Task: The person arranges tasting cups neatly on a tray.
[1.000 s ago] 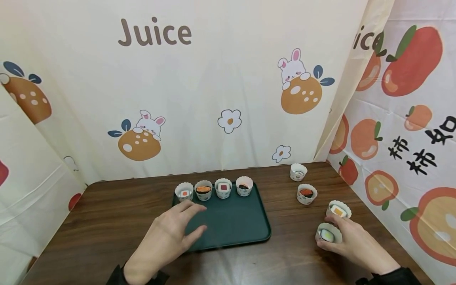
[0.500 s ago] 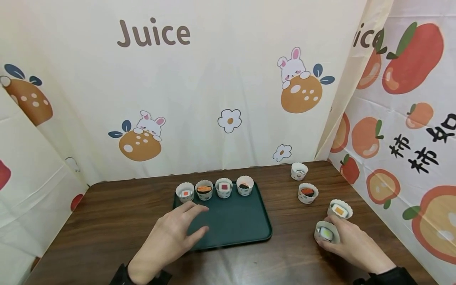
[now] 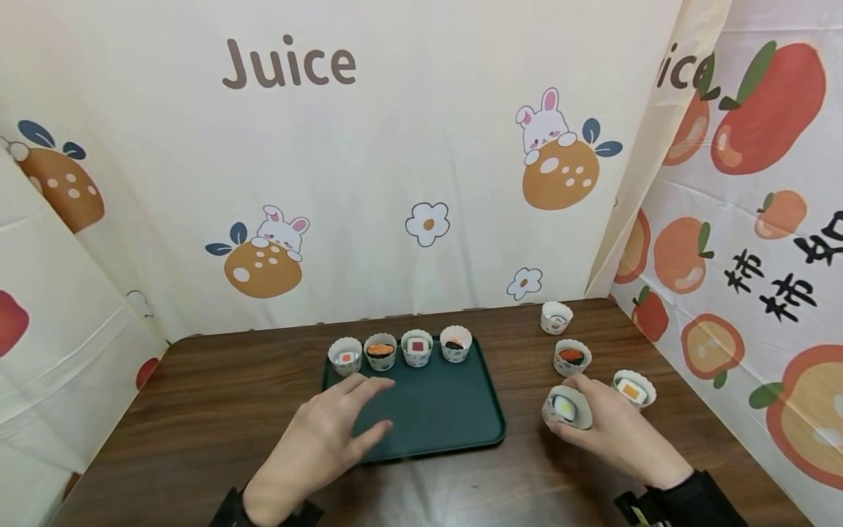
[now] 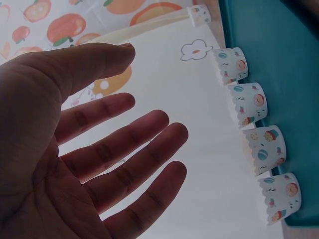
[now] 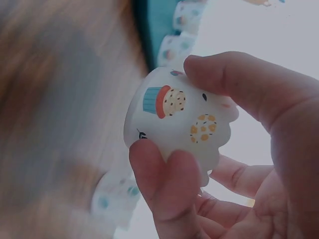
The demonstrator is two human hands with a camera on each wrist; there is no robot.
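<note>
- Our right hand (image 3: pixel 615 428) has the cup (image 5: pixel 167 132) pinched between thumb and fingers, right of the tray (image 3: pixel 435 421).
- Our left hand (image 3: pixel 319 435) is just loose, holding nothing.
- Looks like paper: probably light, kinda crushable, so we'd squeeze its sides gently.

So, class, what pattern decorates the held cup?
The held cup is pale, printed with a cupcake and yellow-spotted circle; right wrist view shows this best.

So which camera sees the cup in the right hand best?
The right wrist view: the cup is big there, with its cupcake picture clear. The head view shows it smaller, but also the white-and-green piece inside. The left wrist view doesn't show it.
</note>
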